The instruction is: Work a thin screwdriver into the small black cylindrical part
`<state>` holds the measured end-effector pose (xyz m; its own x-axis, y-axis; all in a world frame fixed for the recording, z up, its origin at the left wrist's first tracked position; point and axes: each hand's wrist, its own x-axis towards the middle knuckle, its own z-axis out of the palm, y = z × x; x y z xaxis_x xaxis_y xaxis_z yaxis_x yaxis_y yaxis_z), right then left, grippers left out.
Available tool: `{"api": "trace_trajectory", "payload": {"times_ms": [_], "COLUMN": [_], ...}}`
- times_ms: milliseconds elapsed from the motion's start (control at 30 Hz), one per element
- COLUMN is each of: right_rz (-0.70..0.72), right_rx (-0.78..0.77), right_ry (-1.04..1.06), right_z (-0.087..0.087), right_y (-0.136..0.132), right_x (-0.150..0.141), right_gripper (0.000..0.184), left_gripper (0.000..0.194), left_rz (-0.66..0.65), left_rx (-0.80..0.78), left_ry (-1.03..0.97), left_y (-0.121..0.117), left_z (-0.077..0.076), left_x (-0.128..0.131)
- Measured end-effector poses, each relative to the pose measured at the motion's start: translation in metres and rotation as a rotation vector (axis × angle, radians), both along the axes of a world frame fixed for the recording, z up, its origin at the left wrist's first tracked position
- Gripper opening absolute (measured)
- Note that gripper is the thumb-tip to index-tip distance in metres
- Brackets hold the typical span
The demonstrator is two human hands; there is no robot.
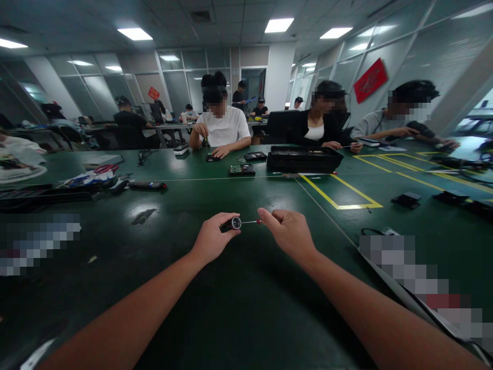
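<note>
Just above the middle of the table, my left hand grips a short dark cylinder between thumb and fingers. Its round end, with a pale ring, faces me. My right hand is closed around the handle of a screwdriver, and a bit of red shows by the fingers. The thin metal shaft runs level toward the cylinder's right side. Its tip reaches the cylinder's edge, though I cannot tell whether it sits in a screw. Most of the handle is hidden by my fingers.
Across the green table stand a long black housing and a green circuit board. A dark tool lies left, beside cables. Small black parts sit right. Several people work opposite, one in a white shirt.
</note>
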<state>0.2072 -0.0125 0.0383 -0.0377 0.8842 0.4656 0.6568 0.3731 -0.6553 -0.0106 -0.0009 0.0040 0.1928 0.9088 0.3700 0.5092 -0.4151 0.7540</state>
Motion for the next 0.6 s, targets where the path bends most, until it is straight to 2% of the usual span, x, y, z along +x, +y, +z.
{"api": "trace_trajectory", "payload": {"times_ms": [300, 600], "right_rz": [-0.029, 0.057], "right_rx": [0.032, 0.014], "right_ry": [-0.055, -0.012], "right_z": [-0.0016, 0.0018], "right_y": [0.0016, -0.002], "right_x": [-0.003, -0.0032], "right_gripper": [0.049, 0.034], "left_gripper": [0.041, 0.04], "left_rz": [-0.017, -0.024], "left_rx": [0.025, 0.007], "left_ry": [0.024, 0.031], "left_y": [0.0006, 0.0002], "left_z": [-0.0002, -0.0003], "left_x": [0.0003, -0.001]}}
